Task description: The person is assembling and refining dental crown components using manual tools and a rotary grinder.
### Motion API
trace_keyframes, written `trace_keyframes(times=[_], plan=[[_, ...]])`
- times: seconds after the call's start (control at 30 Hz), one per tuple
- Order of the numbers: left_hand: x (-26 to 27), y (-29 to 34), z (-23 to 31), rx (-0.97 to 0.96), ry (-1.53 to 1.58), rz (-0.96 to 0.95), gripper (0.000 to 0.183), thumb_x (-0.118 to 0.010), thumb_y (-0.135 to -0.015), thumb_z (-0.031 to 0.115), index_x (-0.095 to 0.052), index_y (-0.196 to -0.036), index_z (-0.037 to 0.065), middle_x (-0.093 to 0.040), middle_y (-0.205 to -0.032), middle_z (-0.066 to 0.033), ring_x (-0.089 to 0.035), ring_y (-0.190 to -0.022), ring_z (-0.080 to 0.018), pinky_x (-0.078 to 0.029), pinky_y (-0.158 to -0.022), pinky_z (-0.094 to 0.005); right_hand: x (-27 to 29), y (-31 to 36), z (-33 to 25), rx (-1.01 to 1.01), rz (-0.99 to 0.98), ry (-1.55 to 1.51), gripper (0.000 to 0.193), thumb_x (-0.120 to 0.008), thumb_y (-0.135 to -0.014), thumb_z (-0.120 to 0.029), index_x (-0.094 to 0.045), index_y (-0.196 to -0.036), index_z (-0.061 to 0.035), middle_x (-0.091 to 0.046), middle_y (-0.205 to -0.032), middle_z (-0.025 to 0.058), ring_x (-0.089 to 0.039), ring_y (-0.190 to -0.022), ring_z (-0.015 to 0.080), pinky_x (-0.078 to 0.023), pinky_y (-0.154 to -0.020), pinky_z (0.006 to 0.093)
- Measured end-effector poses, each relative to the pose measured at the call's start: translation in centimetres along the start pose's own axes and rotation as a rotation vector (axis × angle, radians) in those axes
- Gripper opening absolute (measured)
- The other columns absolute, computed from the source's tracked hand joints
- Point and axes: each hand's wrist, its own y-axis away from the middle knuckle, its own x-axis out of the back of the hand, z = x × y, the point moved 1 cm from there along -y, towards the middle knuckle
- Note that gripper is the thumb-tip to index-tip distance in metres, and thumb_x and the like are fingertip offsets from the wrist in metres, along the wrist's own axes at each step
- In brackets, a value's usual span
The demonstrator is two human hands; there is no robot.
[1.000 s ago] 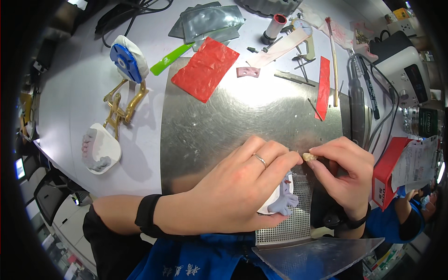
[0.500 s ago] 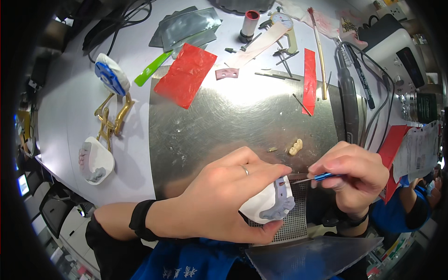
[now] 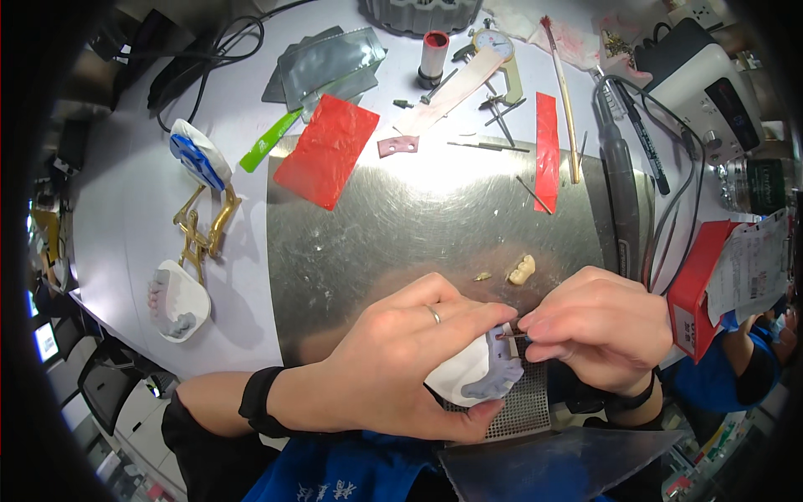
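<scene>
My left hand (image 3: pixel 410 356) grips a dental model (image 3: pixel 458 375) with a white base and grey gum and teeth, thumb below and fingers over the top. In my right hand (image 3: pixel 598 330) is a thin metal pick (image 3: pixel 514 336), pinched between thumb and fingers. Its tip meets the model near a small reddish spot in the tooth gap; the fingers now hide its blue handle. Just beyond the hands lie a cream-coloured dental bridge (image 3: pixel 521 269) and a small yellowish fragment (image 3: pixel 483 276). Beneath the model is a perforated metal mesh (image 3: pixel 523 410).
A metal plate (image 3: pixel 376 217) covers the bench middle. At left stands a brass articulator (image 3: pixel 194 238) with a second model (image 3: pixel 186 305). Red sheets (image 3: pixel 330 151), a dial gauge (image 3: pixel 492 42), a brush (image 3: pixel 560 100) and a corded handpiece (image 3: pixel 617 167) lie around. A transparent sheet (image 3: pixel 560 468) is nearest me.
My right hand has moved left and brought the pick's tip onto the model. The model has shifted slightly left in my left hand. The whole view has tilted a little.
</scene>
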Motion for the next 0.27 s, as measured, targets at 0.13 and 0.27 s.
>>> trace_keyframes(times=[0.13,0.27], plan=[[-0.10,0.09,-0.14,-0.008,-0.009,0.028,0.070,-0.090,-0.061,0.018,-0.069,-0.124,-0.001,-0.075,-0.101,-0.0088,-0.069,-0.084,-0.0257,-0.055,-0.079,-0.0328,-0.06,0.03,0.31,-0.010,-0.017,-0.034,0.025,-0.084,-0.072,0.005,-0.076,-0.095,0.0028,-0.073,-0.084,0.0110,-0.071,-0.074,0.0256,-0.057,-0.067,0.0326],[-0.13,0.13,0.06,-0.015,-0.020,0.016,0.071,-0.090,-0.061,0.019,-0.068,-0.125,-0.001,-0.075,-0.105,-0.0077,-0.070,-0.084,-0.0261,-0.055,-0.080,-0.0324,-0.25,0.09,0.54,-0.046,0.021,-0.040,0.021,-0.082,-0.076,0.004,-0.077,-0.095,-0.0002,-0.074,-0.086,0.0115,-0.070,-0.074,0.0275,-0.056,-0.069,0.0306]])
